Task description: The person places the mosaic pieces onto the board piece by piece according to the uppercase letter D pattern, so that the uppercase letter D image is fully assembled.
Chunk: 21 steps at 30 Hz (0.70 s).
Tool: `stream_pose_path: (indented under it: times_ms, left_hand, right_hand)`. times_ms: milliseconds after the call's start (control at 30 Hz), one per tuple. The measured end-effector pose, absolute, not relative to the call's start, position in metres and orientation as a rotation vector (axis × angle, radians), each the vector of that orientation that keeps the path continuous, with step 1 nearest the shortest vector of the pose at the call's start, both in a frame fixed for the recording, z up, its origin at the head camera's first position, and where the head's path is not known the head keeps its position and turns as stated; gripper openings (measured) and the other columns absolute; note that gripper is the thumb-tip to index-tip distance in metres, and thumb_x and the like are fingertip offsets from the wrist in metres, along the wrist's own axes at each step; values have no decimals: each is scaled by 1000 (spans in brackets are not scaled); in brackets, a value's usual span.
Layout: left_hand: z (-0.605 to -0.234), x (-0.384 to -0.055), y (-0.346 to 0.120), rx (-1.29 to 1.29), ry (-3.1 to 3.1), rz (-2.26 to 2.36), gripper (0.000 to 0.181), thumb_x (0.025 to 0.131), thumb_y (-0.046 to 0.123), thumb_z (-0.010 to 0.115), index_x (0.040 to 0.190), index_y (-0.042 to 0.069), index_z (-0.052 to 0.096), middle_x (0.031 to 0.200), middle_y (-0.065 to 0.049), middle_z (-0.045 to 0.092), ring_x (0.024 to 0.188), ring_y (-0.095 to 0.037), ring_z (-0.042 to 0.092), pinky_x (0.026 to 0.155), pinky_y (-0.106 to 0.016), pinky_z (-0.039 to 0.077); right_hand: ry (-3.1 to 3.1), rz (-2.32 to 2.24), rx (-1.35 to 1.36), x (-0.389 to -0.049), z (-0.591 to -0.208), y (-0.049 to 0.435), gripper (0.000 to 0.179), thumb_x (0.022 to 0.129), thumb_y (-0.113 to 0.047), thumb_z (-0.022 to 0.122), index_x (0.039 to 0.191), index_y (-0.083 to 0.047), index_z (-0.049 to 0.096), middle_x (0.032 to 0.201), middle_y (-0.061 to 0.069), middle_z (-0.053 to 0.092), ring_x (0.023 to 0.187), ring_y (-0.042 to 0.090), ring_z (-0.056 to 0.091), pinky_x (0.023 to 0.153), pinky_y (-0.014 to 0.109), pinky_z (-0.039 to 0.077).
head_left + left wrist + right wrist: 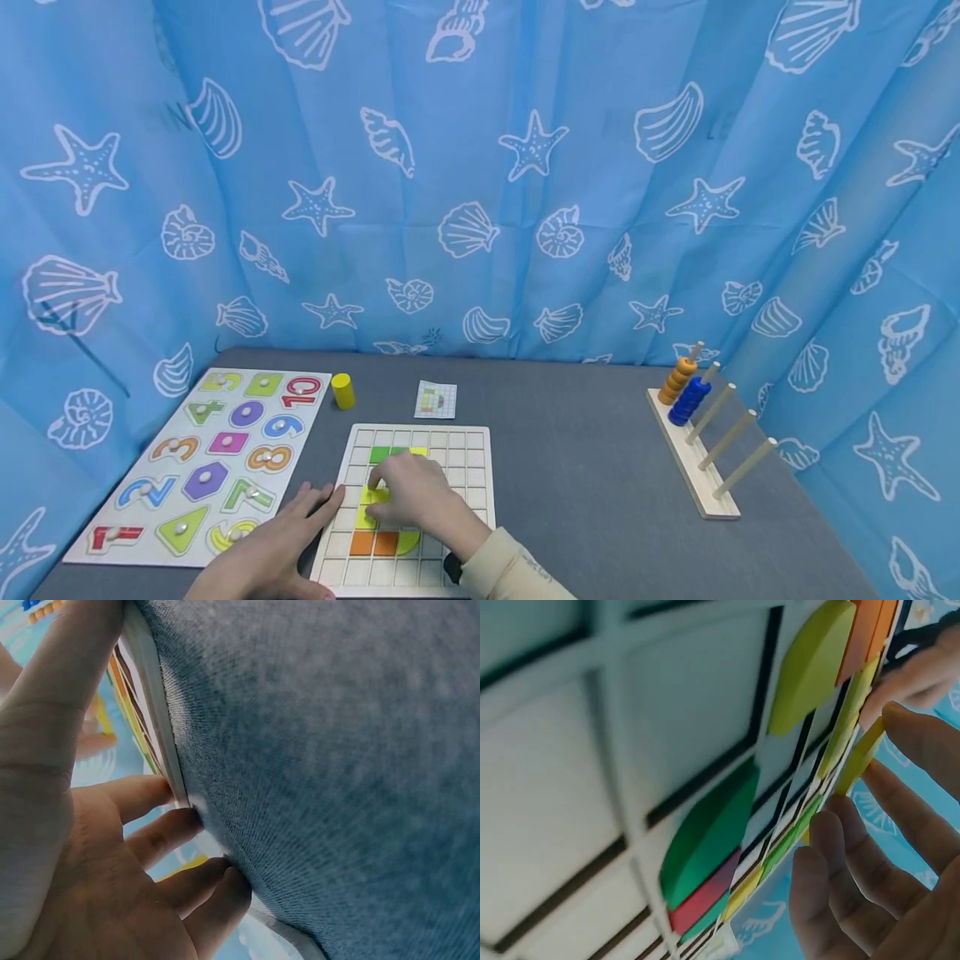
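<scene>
A white square grid board [472, 477] lies on the grey table, with several coloured tiles set in its cells. Over its middle, my right hand [420, 492] pinches a thin yellow tile [859, 759] between thumb and fingertips, close above the cells. Orange tiles [362, 544] and a rounded yellow-green tile [408, 542] sit in a nearer row. Farther up is a green tile [380, 455]. The right wrist view also has a rounded dark green tile [711, 836] beside a red tile [709, 889]. My left hand [273, 537] touches the board's left edge, fingers extended, thumb at the near corner.
Left of the grid stands a number-and-shape knob puzzle [182, 446]. A yellow cylinder [343, 392] and a small pattern card [435, 400] are behind the grid. At right is a wooden peg rack [701, 475] with orange and blue beads. A blue shell-print curtain [480, 275] encloses the table.
</scene>
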State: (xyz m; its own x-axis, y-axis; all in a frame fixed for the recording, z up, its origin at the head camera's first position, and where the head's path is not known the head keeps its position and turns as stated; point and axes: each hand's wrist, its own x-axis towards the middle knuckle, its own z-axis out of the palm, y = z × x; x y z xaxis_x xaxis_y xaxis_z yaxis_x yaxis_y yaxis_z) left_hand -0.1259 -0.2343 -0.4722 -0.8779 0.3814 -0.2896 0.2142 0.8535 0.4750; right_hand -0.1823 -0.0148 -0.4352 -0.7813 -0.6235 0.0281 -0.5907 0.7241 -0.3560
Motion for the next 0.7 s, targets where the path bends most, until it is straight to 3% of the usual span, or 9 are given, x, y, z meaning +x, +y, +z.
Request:
stream_pose_path:
  times_ms: [233,400,500,700]
  left_hand:
    - [-470,-124,-235,510,2678,620,124,65,58,90,158,-1,33,159,-32,35,145,-66,22,105,-75,38]
    - [-467,-124,-234,498,2665,620,123,66,56,90,158,0,32,159,-32,35,145,-67,21,104,-76,38]
    - [-467,-124,-233,441,2644,630,124,65,58,90,159,2,32,161,-30,34,147,-65,20,106,-77,36]
    - [-467,-124,-233,443,2644,640,126,64,59,90,159,1,31,161,-31,34,147,-65,19,107,-76,35]
  right_hand:
    - [2859,-490,-955,-183,-439,-29,19,85,-28,82,102,-20,81,103,-7,76,88,8,67,58,19,48]
    - [2861,-503,-929,-186,-438,-25,27,83,-30,85,107,-18,80,108,-6,78,94,10,70,62,21,53]
    - [2840,-527,-911,-186,-436,-22,26,81,-26,87,104,-15,81,103,-4,78,81,7,67,61,21,52]
    - [2841,-569,-935,-188,-436,-21,16,83,-14,82,99,-10,82,92,-1,77,61,4,45,49,18,37]
